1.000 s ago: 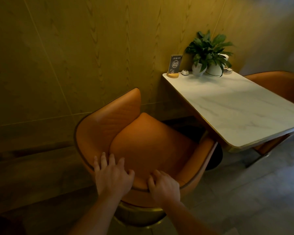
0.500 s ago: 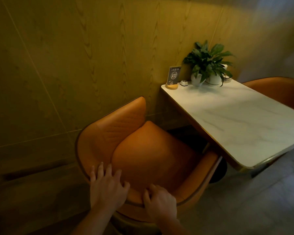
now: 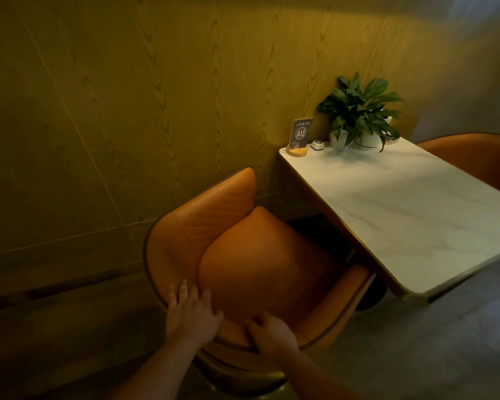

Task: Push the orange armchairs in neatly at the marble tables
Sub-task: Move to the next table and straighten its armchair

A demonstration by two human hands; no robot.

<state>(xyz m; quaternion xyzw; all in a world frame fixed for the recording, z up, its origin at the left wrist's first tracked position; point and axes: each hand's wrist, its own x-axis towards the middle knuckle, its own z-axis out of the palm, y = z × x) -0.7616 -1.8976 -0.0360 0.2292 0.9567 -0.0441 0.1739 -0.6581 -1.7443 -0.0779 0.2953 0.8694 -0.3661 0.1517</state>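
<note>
An orange armchair (image 3: 260, 261) stands in front of me, its seat facing the white marble table (image 3: 410, 215) to the right. Its right arm reaches just under the table's near edge. My left hand (image 3: 189, 313) lies on the top of the backrest with fingers draped over the rim. My right hand (image 3: 272, 332) grips the same rim a little to the right. A second orange armchair (image 3: 474, 157) sits on the far side of the table, mostly hidden behind the tabletop.
A wood-panelled wall (image 3: 127, 111) runs close behind the chair on the left. On the table's far end stand a potted plant (image 3: 358, 111), an A12 sign (image 3: 300, 134) and a small call button (image 3: 318, 145). Grey floor (image 3: 445, 342) lies to the right.
The armchair has slid toward the table with both hands on its backrest; its right arm now sits nearer the table's edge. My view has shifted along with it.
</note>
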